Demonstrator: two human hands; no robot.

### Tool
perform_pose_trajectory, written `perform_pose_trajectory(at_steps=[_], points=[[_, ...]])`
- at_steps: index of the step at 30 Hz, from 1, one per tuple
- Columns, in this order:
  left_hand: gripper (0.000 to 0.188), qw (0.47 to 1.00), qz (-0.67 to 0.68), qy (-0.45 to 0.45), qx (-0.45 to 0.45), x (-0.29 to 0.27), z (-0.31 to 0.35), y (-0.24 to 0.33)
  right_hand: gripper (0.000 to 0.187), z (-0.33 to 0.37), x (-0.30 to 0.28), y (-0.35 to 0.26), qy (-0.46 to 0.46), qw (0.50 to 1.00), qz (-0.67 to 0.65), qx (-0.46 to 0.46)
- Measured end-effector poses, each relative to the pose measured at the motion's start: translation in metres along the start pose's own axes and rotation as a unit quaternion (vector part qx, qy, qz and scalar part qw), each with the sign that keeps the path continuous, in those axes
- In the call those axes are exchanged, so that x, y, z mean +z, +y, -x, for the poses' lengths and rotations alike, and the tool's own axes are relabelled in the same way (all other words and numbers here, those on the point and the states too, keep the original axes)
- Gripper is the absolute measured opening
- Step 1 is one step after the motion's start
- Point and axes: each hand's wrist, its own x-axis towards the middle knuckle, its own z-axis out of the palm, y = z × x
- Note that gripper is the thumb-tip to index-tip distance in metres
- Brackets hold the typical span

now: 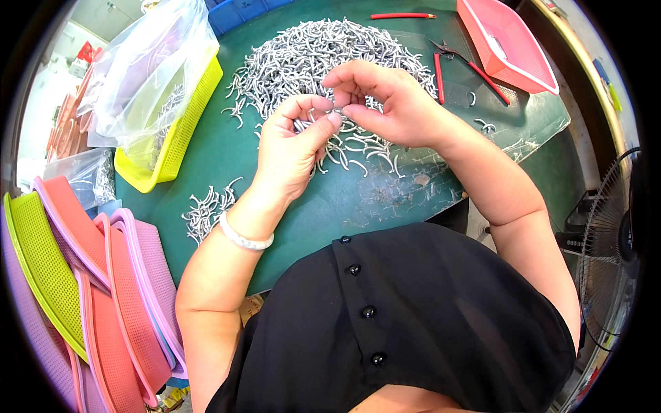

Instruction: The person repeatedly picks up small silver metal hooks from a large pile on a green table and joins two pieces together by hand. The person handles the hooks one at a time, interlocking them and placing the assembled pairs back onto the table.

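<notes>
Both hands meet over the near side of a large heap of small curved grey metal pieces point(303, 58). My left hand point(289, 141), with a pale bangle point(242, 236) on its wrist, is closed in a pinch, thumb and forefinger around a small grey piece mostly hidden by the fingertips. Close beside it, my right hand point(396, 103) has curled fingers, the thumb near the middle fingertip; whatever sits between them is too small to make out. A smaller pile of the same curved pieces point(206, 212) lies beside my left forearm.
Red-handled pliers point(475, 72) and a red pen-like tool point(403, 16) lie on the green table point(330, 210). A pink basket point(533, 72) stands at far right, a yellow-green basket point(148, 175) with plastic bags at left. Stacked colourful baskets point(131, 296) fill the lower left; a fan point(606, 241) stands right.
</notes>
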Motion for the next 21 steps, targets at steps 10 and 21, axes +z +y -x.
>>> perform_pose_trajectory(at_steps=[10, 21], points=[[0.006, 0.986, -0.147, 0.053, 0.059, -0.001, -0.003, -0.004, 0.037, 0.0, 0.002, 0.003, 0.01, 0.999, -0.031, 0.013], [0.005, 0.994, -0.086, 0.066, 0.02, -0.012, -0.006, 0.0, 0.038, -0.001, -0.007, -0.001, -0.002, 0.993, -0.105, 0.046]])
